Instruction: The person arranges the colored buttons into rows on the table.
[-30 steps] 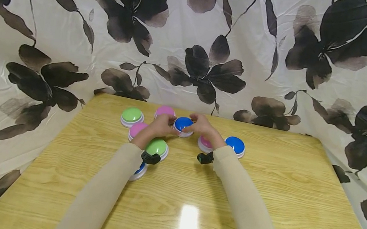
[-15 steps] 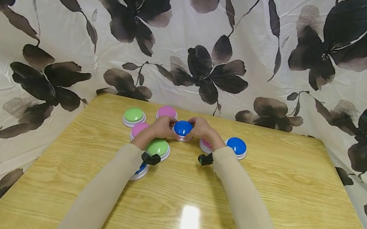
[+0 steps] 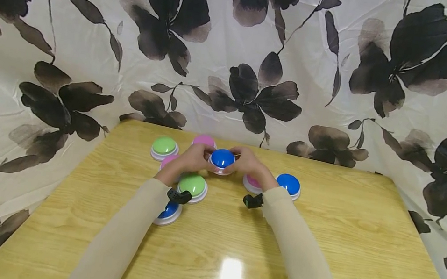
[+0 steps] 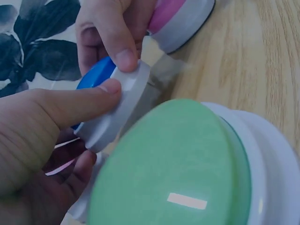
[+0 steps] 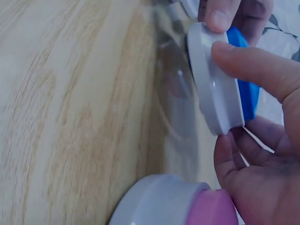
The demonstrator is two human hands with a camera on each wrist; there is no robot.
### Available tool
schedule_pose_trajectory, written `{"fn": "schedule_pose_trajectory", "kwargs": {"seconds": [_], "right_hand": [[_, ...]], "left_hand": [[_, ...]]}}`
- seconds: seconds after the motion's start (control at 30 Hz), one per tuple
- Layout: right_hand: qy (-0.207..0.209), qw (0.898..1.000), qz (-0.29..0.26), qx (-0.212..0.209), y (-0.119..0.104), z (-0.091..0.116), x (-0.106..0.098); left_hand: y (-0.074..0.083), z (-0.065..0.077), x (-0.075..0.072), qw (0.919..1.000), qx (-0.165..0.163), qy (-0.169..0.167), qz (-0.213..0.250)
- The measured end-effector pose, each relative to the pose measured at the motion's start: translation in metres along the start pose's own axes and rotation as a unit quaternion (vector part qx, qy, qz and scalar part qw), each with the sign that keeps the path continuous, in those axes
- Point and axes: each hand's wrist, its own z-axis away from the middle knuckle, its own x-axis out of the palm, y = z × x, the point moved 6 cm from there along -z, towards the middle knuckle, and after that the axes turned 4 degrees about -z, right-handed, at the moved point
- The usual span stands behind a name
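Observation:
Both hands hold one round push button (image 3: 222, 158) with a blue dome and a white base, at the back middle of the table. My left hand (image 3: 197, 158) grips its left side, thumb on the white rim (image 4: 104, 125) and fingers curled below. On the opposite side my right hand (image 3: 248, 162) grips it the same way, thumb (image 5: 229, 55) against the base. In the right wrist view the button's underside stands a little off the tabletop, over its reflection. A green button (image 3: 192, 184) sits just under my left wrist, and a pink button (image 3: 252, 184) lies by my right wrist.
More buttons stand on the wooden table (image 3: 210, 241): green (image 3: 164, 146) and pink (image 3: 204, 140) at the back left, pink (image 3: 167, 161) behind my left wrist, blue (image 3: 169, 210) beside the left sleeve, blue (image 3: 288, 184) at right. A floral cloth (image 3: 194, 107) hangs behind the table edge.
My right hand's fingers have moved in from beside the blue button to its rim, and both hands now grip it. The head view has tilted slightly; the other buttons stay put.

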Motion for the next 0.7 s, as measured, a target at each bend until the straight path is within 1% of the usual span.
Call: {"fn": "schedule_pose_trajectory", "kwargs": {"seconds": [0.1, 0.27, 0.33, 0.5, 0.57, 0.7], "right_hand": [[0.017, 1.0, -0.023, -0.004, -0.001, 0.003, -0.007], [0.034, 0.998, -0.045, -0.007, -0.01, 0.011, -0.017], [0.038, 0.998, -0.052, -0.011, -0.013, 0.015, -0.02], [0.046, 0.995, -0.086, -0.032, -0.022, 0.03, -0.026], [0.048, 0.993, -0.102, -0.04, -0.028, 0.038, -0.03], [0.05, 0.99, -0.116, -0.061, -0.037, 0.054, -0.04]], "left_hand": [[0.005, -0.001, -0.004, 0.9994, 0.007, 0.023, 0.024], [0.014, 0.0, -0.014, 0.9965, 0.04, 0.055, 0.05], [0.017, 0.002, -0.015, 0.9952, 0.055, 0.061, 0.053], [0.028, 0.013, -0.019, 0.9945, 0.055, 0.07, 0.055], [0.034, 0.017, -0.02, 0.9942, 0.056, 0.074, 0.055], [0.052, 0.022, -0.022, 0.9925, 0.075, 0.081, 0.053]]}}
